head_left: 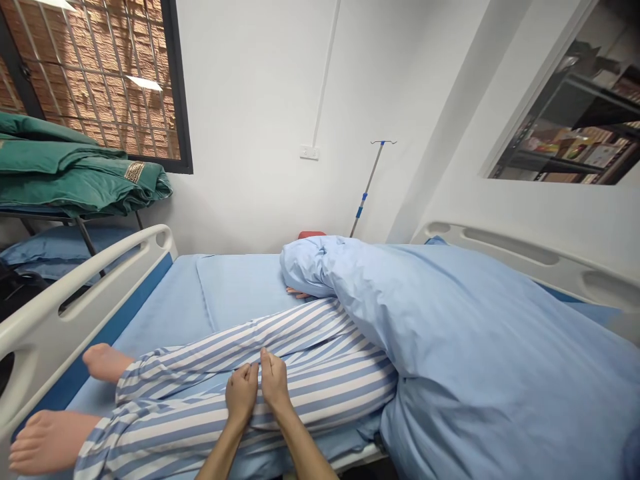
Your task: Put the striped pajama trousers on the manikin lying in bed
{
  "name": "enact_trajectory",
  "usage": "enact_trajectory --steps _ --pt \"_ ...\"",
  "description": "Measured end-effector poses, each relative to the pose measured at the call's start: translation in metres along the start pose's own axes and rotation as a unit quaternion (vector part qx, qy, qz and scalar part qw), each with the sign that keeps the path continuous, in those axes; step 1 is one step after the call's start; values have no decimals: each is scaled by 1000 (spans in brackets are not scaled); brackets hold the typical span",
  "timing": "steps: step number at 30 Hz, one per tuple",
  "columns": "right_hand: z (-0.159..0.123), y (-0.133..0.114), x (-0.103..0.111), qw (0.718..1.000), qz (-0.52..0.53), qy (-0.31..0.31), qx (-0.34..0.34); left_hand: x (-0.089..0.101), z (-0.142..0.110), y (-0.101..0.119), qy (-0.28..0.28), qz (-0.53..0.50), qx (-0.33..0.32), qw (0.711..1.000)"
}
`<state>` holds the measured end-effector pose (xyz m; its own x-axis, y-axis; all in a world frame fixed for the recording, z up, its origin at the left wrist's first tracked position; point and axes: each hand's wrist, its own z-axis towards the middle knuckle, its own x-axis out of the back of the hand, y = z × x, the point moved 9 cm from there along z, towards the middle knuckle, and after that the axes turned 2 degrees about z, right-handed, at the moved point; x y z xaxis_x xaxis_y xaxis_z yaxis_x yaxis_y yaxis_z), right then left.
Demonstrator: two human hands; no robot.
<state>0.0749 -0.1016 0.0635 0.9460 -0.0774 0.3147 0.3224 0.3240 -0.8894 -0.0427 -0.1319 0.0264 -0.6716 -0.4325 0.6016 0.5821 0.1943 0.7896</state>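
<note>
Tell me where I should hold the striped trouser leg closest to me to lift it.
Probably around the middle of the striped trouser leg, coming from above on your side. It lies flat on the blue bed sheet, so its top is open to reach. Near the bare foot the leg looks thinner, so the middle seems steadier.

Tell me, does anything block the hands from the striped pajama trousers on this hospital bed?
Nothing visible: the left hand and right hand already touch the striped pajama trousers, and the blue duvet lies beyond them.
</note>
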Motion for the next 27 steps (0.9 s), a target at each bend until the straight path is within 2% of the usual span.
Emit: enact_trajectory --steps 4,8,14,18,22,27 --pt "-1 9 7 999 -36 1 14 -2 1 -1 5 21 -3 1000" --pt "-8 30 2 999 -39 -16 5 -8 3 3 -34 14 -12 999" --pt "-7 41 1 999 32 -23 -15 -13 0 7 -30 -15 -20 999" --pt "-5 44 3 995 86 -26 -33 -19 0 24 -31 -89 -43 995" --pt "-5 46 6 989 137 -20 -49 -21 -1 38 -28 -155 -32 987" --pt "-6 45 8 985 161 -13 -62 -28 -7 29 -16 -123 -38 992"
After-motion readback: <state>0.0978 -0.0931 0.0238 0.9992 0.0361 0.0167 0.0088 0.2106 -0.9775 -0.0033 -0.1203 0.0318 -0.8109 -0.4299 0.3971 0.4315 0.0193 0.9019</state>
